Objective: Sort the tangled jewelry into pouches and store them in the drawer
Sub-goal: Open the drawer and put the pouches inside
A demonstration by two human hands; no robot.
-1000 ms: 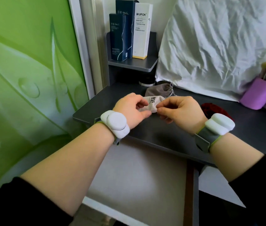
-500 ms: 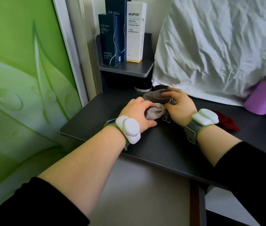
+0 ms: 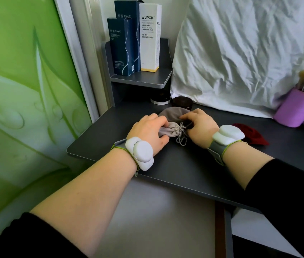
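Pouch (image 3: 169,130), light grey drawstring cloth, flat on the dark grey desk (image 3: 181,164), long axis roughly left-right, gathered mouth toward the right, closed bottom tucked under the left hand (image 3: 148,132). Drawstring (image 3: 181,139) trailing from the mouth in loose loops toward the near edge of the desk. Left hand curled over the pouch's left end, thumb below and fingers above, gripping the cloth. Right hand (image 3: 200,128) just right of the pouch's mouth, fingers curled in toward the cinched neck; cannot tell whether pinching the cord or only touching. White wrist devices on both forearms, black sleeves pushed up.

Directly behind the pouch, touching or nearly so, a darker grey pouch (image 3: 172,112). Farther behind, two small round jars (image 3: 182,102). Well to the right of the pouch, a dark red pouch (image 3: 252,134) lying flat, then a purple cup (image 3: 296,112) of brushes. Up and behind-left of the pouch, a raised corner shelf (image 3: 147,79) with two navy cartons and a white carton (image 3: 150,37) upright. Crumpled white sheet (image 3: 250,49) draped behind the desk; green leaf-patterned panel (image 3: 22,90) far left of the pouch
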